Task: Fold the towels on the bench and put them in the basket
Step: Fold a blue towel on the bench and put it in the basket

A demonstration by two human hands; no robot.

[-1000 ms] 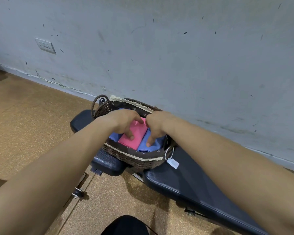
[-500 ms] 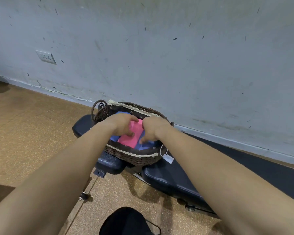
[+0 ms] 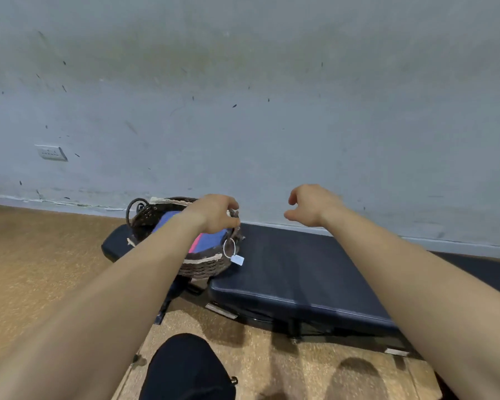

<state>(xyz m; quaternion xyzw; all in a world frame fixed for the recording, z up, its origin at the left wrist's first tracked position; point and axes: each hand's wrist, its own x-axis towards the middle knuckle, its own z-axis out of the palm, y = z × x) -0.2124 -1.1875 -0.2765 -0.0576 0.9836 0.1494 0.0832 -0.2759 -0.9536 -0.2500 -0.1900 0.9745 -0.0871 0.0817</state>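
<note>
Head view: folded towels (image 3: pixel 211 241) inside basket (image 3: pixel 205 268) on bench (image 3: pixel 300 269).

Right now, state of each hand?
Left hand: curled at the rim of the wicker basket, grip unclear.
Right hand: open, empty, above the bench.

even indoor light | soft floor shadows | motion blur - wide-angle bowing

The left forearm (image 3: pixel 122 290) and right forearm (image 3: pixel 401 278) extend forward, bare. The left hand (image 3: pixel 214 213) is palm-down near the left end of the bench (image 3: pixel 300 269), fingers curled downward; grip cannot be determined. The right hand (image 3: pixel 312 206) hangs over the bench's far edge, well apart from the left hand, fingers loosely curled, holding nothing.
</note>
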